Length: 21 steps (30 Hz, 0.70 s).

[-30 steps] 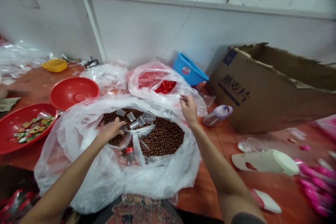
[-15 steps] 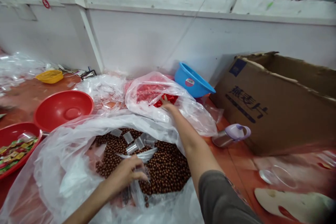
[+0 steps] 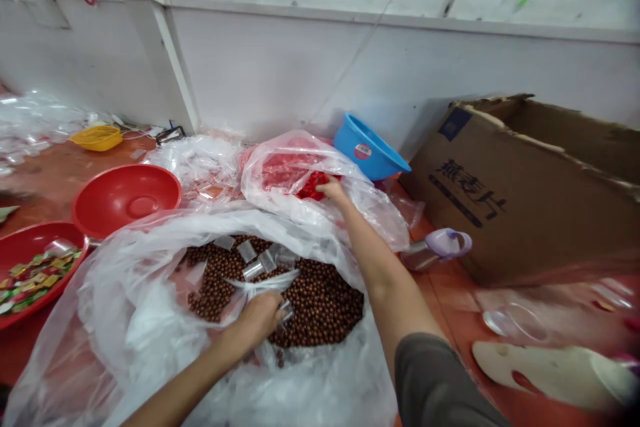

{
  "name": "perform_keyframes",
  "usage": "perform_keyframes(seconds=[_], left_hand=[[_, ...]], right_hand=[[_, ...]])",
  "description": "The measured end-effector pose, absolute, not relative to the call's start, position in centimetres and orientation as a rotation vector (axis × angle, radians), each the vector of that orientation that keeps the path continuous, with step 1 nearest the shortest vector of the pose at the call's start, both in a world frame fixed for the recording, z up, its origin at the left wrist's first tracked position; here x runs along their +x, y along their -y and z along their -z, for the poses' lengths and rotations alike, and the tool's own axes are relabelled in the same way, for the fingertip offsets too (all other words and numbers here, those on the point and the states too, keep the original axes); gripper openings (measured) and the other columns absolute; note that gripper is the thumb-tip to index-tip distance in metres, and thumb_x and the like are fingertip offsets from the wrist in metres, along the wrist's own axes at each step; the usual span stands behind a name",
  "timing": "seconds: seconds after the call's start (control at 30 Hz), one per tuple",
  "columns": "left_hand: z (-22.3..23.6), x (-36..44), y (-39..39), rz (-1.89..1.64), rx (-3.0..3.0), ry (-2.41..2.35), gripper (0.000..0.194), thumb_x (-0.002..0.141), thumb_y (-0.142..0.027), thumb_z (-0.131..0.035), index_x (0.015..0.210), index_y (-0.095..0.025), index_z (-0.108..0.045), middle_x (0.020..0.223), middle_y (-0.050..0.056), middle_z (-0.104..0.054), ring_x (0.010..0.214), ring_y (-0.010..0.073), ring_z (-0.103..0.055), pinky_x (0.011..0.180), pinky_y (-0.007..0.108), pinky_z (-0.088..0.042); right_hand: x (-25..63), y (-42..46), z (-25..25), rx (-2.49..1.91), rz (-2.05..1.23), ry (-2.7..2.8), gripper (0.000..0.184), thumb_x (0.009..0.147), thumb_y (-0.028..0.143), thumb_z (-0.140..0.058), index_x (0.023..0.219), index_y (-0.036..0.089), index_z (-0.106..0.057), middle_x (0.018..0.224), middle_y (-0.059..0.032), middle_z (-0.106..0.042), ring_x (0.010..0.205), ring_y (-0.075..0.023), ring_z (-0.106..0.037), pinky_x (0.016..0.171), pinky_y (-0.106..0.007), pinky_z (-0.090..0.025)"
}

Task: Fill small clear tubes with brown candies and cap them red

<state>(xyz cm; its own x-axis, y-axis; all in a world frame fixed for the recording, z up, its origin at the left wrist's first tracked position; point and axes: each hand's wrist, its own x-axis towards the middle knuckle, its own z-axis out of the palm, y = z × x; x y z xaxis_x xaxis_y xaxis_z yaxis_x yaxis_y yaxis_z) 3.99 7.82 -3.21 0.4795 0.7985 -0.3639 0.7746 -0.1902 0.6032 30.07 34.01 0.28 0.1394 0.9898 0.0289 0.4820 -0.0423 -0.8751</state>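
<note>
My left hand (image 3: 260, 317) is closed around a small clear plastic jar (image 3: 286, 312), whose end shows past my fingers. It is low over a large clear plastic bag (image 3: 165, 340), spread open around a heap of round brown balls (image 3: 325, 303). Several empty clear jars (image 3: 260, 265) lie on the balls. Farther back, my right hand (image 3: 331, 188) reaches into a second plastic bag (image 3: 280, 193) of shiny red pieces that look like lids (image 3: 311, 187). Its fingers are bent together among them; their tips are partly hidden, so what they hold cannot be made out.
Two red basins stand at left, one bare inside (image 3: 127, 197), one with colourful wrapped pieces (image 3: 40, 273). A yellow basket (image 3: 97, 138) and clear plastic pieces (image 3: 200, 163) are behind. A blue basin (image 3: 370, 147), cardboard box (image 3: 500, 193), purple-lidded bottle (image 3: 435, 247) and pale container (image 3: 545, 367) sit right.
My right hand has moved from above the rear bag's edge into the red pieces, and its fingers have drawn together. The left hand has shifted right across the balls and closed on a jar.
</note>
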Motion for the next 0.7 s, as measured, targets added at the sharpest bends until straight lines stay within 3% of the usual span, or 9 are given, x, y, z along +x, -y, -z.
perform_keyframes(seconds=[0.07,0.2,0.37,0.5,0.57,0.7], left_hand=[[2.3,3.4,-7.5,0.062,1.999,-1.335,0.03,0.089,-0.03,-0.048,0.101,-0.019,-0.073,0.101,0.012,-0.073,0.099,0.0261,-0.067,0.088,0.033,-0.046],[1.2,2.7,-7.4,0.18,2.066,-1.379,0.031,0.089,-0.028,-0.049,0.103,-0.017,-0.074,0.102,0.013,-0.073,0.095,0.0262,-0.067,0.083,0.034,-0.047],[2.0,2.9,-7.4,0.123,2.058,-1.375,0.031,0.088,-0.03,-0.051,0.102,-0.015,-0.075,0.098,0.013,-0.073,0.09,0.0254,-0.065,0.079,0.034,-0.045],[3.3,3.5,-7.5,0.002,2.069,-1.337,0.027,0.086,-0.029,-0.055,0.096,-0.015,-0.075,0.09,0.01,-0.073,0.081,0.0216,-0.063,0.074,0.03,-0.044],[3.9,4.0,-7.6,-0.067,2.068,-1.33,0.022,0.085,-0.026,-0.056,0.089,-0.015,-0.075,0.083,0.009,-0.072,0.075,0.0197,-0.061,0.07,0.028,-0.042],[4.5,5.4,-7.9,-0.192,1.932,-1.297,0.015,0.081,-0.022,-0.061,0.076,-0.014,-0.072,0.059,0.003,-0.062,0.056,0.014,-0.054,0.058,0.024,-0.039]], right_hand=[[30.8,-32.5,-2.0,-1.588,-0.831,1.369,0.027,0.067,0.018,-0.072,0.092,0.013,-0.063,0.069,0.0029,-0.064,0.064,-0.0161,-0.061,0.061,-0.03,-0.054],[31.7,-28.7,-4.1,-1.411,-0.851,1.268,0.029,0.06,0.011,-0.069,0.087,0.016,-0.059,0.063,0.0066,-0.057,0.053,-0.0102,-0.054,0.049,-0.022,-0.046],[28.0,-18.1,-4.9,-1.165,-1.126,1.367,0.029,0.062,0.014,-0.071,0.086,0.017,-0.055,0.075,0.0018,-0.063,0.061,-0.0118,-0.061,0.05,-0.02,-0.048],[24.0,-10.6,-1.7,-1.159,-1.407,1.463,0.02,0.066,0.02,-0.07,0.082,0.019,-0.058,0.082,-0.0007,-0.066,0.077,-0.0198,-0.066,0.064,-0.031,-0.058],[23.7,-9.4,0.6,-1.305,-1.287,1.482,0.019,0.069,0.021,-0.067,0.087,0.019,-0.061,0.095,-0.0036,-0.068,0.095,-0.025,-0.066,0.08,-0.039,-0.058],[26.0,-9.8,3.3,-1.589,-0.755,1.652,0.043,0.075,0.022,-0.065,0.118,0.02,-0.063,0.138,-0.0065,-0.054,0.134,-0.0277,-0.045,0.115,-0.044,-0.034]])
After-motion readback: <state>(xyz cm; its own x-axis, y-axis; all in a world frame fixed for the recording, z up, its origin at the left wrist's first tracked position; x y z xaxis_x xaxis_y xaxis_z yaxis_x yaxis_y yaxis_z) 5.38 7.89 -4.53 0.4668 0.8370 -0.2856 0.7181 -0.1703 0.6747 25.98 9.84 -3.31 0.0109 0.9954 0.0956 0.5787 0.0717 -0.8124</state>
